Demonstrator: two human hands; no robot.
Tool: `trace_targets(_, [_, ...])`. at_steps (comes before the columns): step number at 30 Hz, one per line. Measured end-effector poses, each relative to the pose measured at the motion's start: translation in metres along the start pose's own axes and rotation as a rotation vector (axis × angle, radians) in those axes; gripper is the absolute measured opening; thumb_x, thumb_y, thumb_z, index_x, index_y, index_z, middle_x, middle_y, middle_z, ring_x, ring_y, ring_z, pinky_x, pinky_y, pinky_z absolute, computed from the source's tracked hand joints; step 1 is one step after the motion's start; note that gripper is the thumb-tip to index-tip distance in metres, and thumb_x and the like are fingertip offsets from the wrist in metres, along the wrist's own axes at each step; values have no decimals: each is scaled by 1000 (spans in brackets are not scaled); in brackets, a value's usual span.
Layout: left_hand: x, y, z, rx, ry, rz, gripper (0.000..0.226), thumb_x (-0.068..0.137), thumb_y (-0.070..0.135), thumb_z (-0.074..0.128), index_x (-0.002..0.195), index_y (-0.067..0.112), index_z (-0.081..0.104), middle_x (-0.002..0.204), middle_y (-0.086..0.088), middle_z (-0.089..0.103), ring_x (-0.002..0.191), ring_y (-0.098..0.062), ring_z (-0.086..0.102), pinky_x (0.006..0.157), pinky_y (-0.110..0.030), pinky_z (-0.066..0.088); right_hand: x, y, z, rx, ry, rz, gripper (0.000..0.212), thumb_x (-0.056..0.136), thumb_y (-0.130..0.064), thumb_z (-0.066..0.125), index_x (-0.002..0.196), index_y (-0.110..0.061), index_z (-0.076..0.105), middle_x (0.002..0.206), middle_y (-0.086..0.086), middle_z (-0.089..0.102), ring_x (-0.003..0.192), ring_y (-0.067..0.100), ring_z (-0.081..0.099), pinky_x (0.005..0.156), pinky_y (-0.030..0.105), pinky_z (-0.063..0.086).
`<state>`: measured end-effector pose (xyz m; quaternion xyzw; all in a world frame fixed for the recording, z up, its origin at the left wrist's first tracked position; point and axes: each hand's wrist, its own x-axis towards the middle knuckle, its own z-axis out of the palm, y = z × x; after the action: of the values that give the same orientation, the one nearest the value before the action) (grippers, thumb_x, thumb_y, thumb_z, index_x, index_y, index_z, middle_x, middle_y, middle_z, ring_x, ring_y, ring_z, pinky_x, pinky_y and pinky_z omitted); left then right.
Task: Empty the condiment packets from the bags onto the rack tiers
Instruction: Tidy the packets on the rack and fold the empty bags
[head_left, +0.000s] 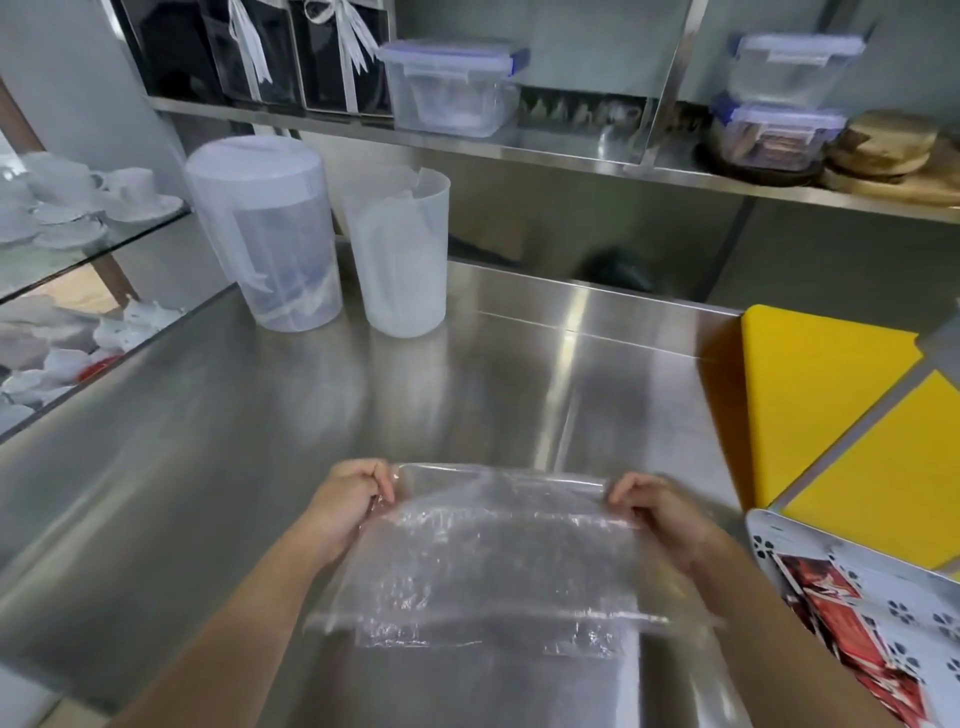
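Note:
A clear plastic bag (488, 561) is stretched flat between my hands just above the steel counter (208, 415); I see nothing inside it. My left hand (348, 499) pinches its far left corner. My right hand (660, 514) pinches the far right corner. At the lower right, a white perforated rack tier (898, 608) holds several red condiment packets (841, 623). The tier runs out of the frame.
Two translucent pitchers (265, 234) (400, 249) stand at the back left of the counter. Yellow cutting boards (810, 400) lie at the right. A steel shelf (571, 150) above carries lidded containers. A glass shelf (78, 244) with white cups is at the left.

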<state>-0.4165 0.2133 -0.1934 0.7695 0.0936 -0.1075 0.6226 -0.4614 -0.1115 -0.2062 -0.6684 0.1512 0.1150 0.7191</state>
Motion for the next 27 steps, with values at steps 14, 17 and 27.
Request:
trace_targets(14, [-26,102,29,332,-356,583,44,59,-3,35,40,29,59,48,11,56,51,-4,47,52,-15,35,-16,-119,34,-795,-340,-331,41,76,-11,72,115,-18,60,106,-19,61,96,-12,56,83,6,44])
trace_targets(17, [-29,117,39,182,-393,573,50,65,-18,34,40,18,57,44,7,58,46,-3,49,46,-10,34,-17,-132,45,-910,-498,-247,34,72,-18,75,103,-9,64,105,10,67,97,17,63,95,35,48])
trace_targets(27, [3,110,22,-382,-502,220,23,78,33,55,92,41,71,112,10,64,92,8,63,102,-34,45,-26,-110,40,-584,-435,-219,46,62,-31,82,74,8,60,71,21,66,72,33,63,75,46,48])
